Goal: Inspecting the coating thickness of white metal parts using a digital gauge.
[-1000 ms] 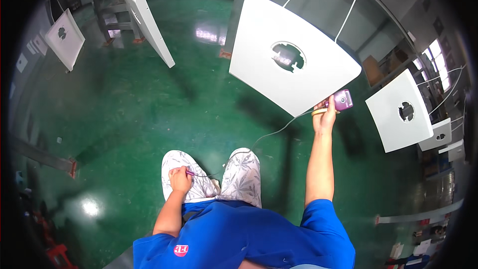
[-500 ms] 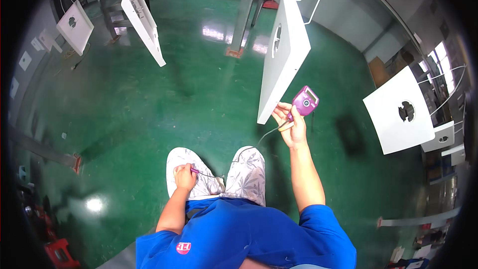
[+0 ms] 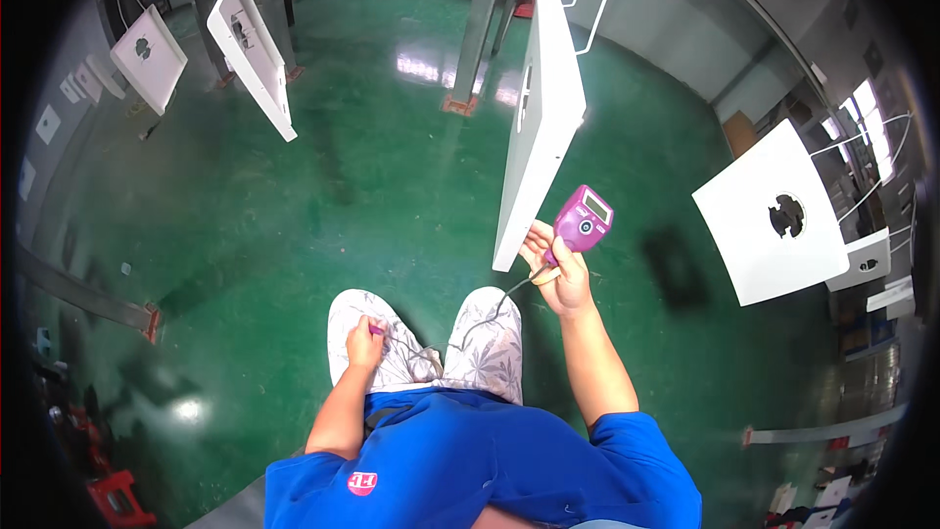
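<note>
My right hand [image 3: 563,279] is closed round a purple handheld gauge [image 3: 586,219] with a small display and a round button. Its fingertips reach the lower edge of a white hanging panel [image 3: 545,127], which shows a cutout in its face; whether they press on it I cannot tell. A dark cable [image 3: 509,296] runs from the gauge down across my lap. Over my left thigh, my left hand [image 3: 363,341] is closed on a small purple probe [image 3: 376,330] at the cable's other end.
More white panels hang from wire hooks: one panel [image 3: 772,216] at the right, another panel [image 3: 251,51] and a further panel [image 3: 150,60] at the left. A steel post [image 3: 478,29] stands ahead on the green floor [image 3: 392,176]. A red object [image 3: 119,500] lies lower left.
The hanging panels have shifted left. My right hand has come slightly lower and left with the gauge, staying by the panel's lower edge. My left hand has barely moved.
</note>
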The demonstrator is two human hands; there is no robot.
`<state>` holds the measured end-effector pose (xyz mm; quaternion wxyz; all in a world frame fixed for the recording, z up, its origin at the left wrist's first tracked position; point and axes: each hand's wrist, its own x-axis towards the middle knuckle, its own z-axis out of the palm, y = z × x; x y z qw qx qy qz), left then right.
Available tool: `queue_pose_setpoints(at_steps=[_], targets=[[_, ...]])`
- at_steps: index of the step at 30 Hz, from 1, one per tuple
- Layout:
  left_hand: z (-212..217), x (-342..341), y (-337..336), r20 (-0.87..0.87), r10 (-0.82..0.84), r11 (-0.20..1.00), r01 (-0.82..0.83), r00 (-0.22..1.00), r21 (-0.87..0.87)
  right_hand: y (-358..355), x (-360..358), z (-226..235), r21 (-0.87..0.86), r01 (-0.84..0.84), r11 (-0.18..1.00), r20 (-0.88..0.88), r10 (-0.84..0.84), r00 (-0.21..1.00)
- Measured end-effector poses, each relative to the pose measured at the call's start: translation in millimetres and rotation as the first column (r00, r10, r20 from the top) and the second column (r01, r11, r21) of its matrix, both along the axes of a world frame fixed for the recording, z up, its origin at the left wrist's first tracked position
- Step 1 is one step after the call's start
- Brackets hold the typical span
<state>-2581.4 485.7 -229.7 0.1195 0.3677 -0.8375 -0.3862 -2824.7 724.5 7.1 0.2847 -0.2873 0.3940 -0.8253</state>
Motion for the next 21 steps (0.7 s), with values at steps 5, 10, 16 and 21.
queue_pose_setpoints(at_steps=[5, 10, 16, 21], targets=[[133.0, -50.9, 25.1, -0.571, -0.083, 0.983, 0.163, 0.817, 0.090, -11.9, 22.9, 41.9, -0.063, -0.021, 0.998, -0.084, 0.016, 0.996], [304.6, -83.7, 63.2, -0.690, -0.500, 0.850, 0.144, 0.523, -0.507, -24.3, 34.3, 59.7, -0.136, -0.085, 0.987, -0.101, 0.072, 0.992], [368.7, -124.1, 75.1, -0.747, -0.619, 0.727, -0.184, 0.241, -0.662, -36.4, 45.5, 67.4, -0.143, -0.146, 0.979, -0.097, 0.133, 0.986], [398.7, -136.0, 80.2, -0.722, -0.582, 0.642, -0.334, 0.373, -0.690, -30.2, 47.3, 66.1, -0.147, -0.178, 0.973, 0.003, 0.180, 0.984]])
